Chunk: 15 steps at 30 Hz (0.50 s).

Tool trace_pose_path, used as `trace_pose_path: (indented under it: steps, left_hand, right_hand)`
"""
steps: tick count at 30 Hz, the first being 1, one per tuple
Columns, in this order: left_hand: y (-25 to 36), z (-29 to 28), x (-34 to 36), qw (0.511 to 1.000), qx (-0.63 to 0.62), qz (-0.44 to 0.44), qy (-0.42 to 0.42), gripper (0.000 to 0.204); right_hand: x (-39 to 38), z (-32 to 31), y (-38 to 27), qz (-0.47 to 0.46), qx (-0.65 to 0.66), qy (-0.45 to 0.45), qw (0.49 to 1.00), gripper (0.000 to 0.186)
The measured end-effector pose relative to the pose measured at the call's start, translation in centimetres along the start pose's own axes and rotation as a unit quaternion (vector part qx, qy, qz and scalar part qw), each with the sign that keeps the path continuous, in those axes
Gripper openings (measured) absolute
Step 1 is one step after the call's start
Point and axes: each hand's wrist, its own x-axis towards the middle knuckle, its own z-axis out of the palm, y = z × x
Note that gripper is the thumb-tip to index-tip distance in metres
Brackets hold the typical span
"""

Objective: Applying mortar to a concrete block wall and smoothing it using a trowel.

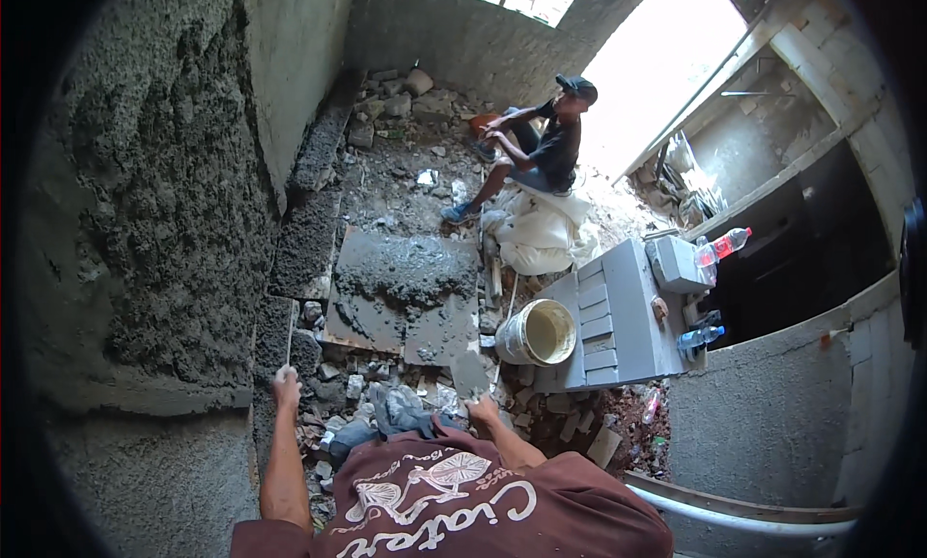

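My left hand (286,388) is closed on a long, narrow pale tool (289,336), seen edge-on beside the left wall's base, which carries rough grey mortar (305,239). My right hand (482,409) grips a flat, mortar-coated trowel (470,373) by its near end; its handle is mostly hidden. Between and beyond my hands lies a board (343,326) with a spread heap of wet grey mortar (406,283) on it. A pale bucket (521,336) of cloudy liquid stands just right of the board. Dark grey cloth (396,411) lies below, among rubble.
Another person (550,143) sits on white sacks (531,239) at the back. Grey blocks (628,297) with plastic bottles (701,338) stand at right, beside a dark opening (792,259). Broken bricks and debris (401,104) cover the floor. The rough left wall (164,220) rises close by.
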Motion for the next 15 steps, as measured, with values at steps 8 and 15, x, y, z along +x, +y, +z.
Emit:
trace_pose_path:
  steps: [8,15]
  left_hand:
    - [-14.7,-9.3,-8.0,0.993,0.043,-0.104,0.049,0.038]
    - [-16.6,-11.6,-16.6,0.929,0.341,-0.143,-0.033,0.032]
  right_hand:
    - [-6.2,9.5,8.4,-0.025,-0.139,-0.187,0.972,0.062]
    - [-9.1,6.8,4.1,-0.151,-0.253,-0.098,0.950,0.039]
